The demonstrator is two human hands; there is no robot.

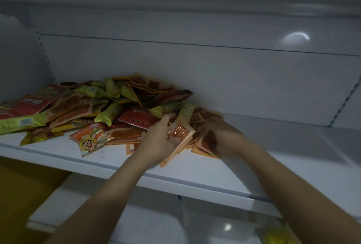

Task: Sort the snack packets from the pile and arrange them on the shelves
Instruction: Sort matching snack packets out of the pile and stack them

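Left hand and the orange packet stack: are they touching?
Touching. The head view shows the left hand gripping the orange packet stack at the pile's front.

The pile of snack packets point(101, 107) lies on the shelf point(293, 146), leftward (against the rear panel point(214, 71)); left hand point(158, 142) and right hand point(224, 136) are at its right edge.

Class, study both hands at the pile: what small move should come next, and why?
Probably the right hand, blurred, should add another packet to the orange stack that the left hand grips: loose orange packets lie beneath it, beside the mixed pile.
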